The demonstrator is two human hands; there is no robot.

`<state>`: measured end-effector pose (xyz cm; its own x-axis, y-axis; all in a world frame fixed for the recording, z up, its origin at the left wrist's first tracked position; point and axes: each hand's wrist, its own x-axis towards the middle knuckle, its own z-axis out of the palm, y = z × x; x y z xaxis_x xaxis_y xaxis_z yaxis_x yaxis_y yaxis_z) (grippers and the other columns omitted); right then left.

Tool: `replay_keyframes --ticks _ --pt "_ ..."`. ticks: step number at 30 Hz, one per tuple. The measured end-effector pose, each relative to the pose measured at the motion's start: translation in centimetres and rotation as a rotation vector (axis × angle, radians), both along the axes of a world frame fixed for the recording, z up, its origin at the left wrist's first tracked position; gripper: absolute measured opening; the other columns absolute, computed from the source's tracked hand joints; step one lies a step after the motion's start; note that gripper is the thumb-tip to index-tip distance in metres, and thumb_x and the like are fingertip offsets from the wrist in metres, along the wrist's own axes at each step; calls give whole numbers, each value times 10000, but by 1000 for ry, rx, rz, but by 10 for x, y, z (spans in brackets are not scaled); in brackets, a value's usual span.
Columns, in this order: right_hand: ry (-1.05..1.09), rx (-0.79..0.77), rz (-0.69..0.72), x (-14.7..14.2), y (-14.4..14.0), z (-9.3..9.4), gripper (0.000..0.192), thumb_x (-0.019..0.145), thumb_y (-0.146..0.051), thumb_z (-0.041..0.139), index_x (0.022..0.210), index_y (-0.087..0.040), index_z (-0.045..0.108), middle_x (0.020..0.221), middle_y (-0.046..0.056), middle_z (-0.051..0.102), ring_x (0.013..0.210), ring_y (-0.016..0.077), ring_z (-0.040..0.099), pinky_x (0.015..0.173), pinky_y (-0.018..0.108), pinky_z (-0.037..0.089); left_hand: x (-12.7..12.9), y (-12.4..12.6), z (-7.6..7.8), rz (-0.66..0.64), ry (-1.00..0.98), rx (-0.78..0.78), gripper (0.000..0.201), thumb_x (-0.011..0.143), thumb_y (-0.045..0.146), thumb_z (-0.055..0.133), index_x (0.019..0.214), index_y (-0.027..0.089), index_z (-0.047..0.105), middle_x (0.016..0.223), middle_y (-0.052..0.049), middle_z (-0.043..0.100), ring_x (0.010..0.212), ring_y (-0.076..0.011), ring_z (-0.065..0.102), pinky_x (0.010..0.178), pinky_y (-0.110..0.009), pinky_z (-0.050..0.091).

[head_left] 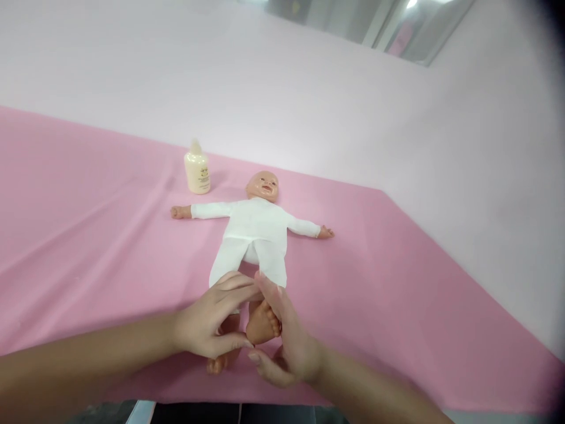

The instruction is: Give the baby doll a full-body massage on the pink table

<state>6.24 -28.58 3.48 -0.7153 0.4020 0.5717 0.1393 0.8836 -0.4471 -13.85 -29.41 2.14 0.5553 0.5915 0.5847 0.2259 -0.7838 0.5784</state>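
Doll (253,235) in white clothes lies face up on the pink table (88,224), arms spread, with a cream bottle (197,169) standing just beside its head, near one outstretched arm. Your two hands meet at the doll's near end: your right hand (285,338) is wrapped around one bare foot (262,324), and your left hand (212,321) closes over the doll's lower legs, fingers touching the right hand.

A doll (253,235) lies on its back on the worktop (88,235), feet nearest the person (both hands there); a bottle (197,170) stands behind its outstretched arm.
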Motion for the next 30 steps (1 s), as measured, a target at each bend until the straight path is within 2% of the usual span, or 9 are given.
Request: replay_keyframes --ticks 3,6,10,13,16,19,21,27,30 --pt "49 28 -43 -1 3 1 940 860 -372 519 1521 -159 -115 1557 168 257 1445 312 268 1113 520 337 -2 0 -1 -11 -49 46 634 880 441 554 1430 226 323 1262 -161 512 1180 -330 485 980 -527 426" --pt "10 44 -62 -3 7 1 918 886 -388 488 1515 -135 -131 1586 161 188 1484 293 153 1153 509 258 -3 -1 -1 0 -90 11 624 882 410 545 1428 209 319 1259 -170 477 1187 -326 465 979 -517 432" --pt "-62 81 -88 -2 8 0 934 884 -426 478 1508 -116 -143 1596 163 154 1498 282 74 1167 493 215 -4 -2 -1 -22 -131 -10 636 867 366 548 1427 183 309 1266 -176 450 1191 -326 449 985 -514 430" --pt "-103 89 -133 -2 7 -1 928 870 -384 480 1507 -104 -134 1591 178 166 1499 294 59 1168 516 196 -5 -2 0 -25 -168 18 646 853 315 546 1427 161 293 1264 -174 446 1199 -322 433 997 -515 413" --pt "-123 80 -199 -4 8 -5 865 843 -246 469 1513 -116 -63 1562 188 246 1485 295 153 1154 521 230 -6 -2 2 28 -167 61 593 838 246 534 1389 168 327 1262 -162 429 1210 -319 410 1010 -526 388" --pt "-70 105 -198 -8 12 -10 817 788 -200 490 1497 -138 88 1397 178 480 1348 293 424 1110 521 304 -5 -4 3 61 -129 87 557 796 200 554 1321 211 368 1255 -136 392 1210 -309 395 1005 -512 400" --pt "-24 106 -172 -10 14 -11 800 744 -221 520 1465 -147 180 1240 147 583 1196 287 548 1074 524 341 -4 -5 3 60 -110 85 567 761 190 585 1287 235 379 1242 -120 366 1195 -296 401 987 -477 429" --pt "9 32 -164 -9 15 -5 686 702 -265 559 1347 -207 335 1042 60 642 954 226 627 1043 470 348 -2 -4 2 71 -83 65 578 759 285 649 1265 259 372 1169 -102 386 1119 -281 436 935 -441 463" --pt "15 59 -179 -9 16 -5 581 721 -291 581 1265 -196 401 1008 59 647 933 222 625 1025 455 359 -3 -4 1 59 -75 84 484 830 299 566 1271 235 377 1142 -108 417 1100 -280 441 930 -446 453"
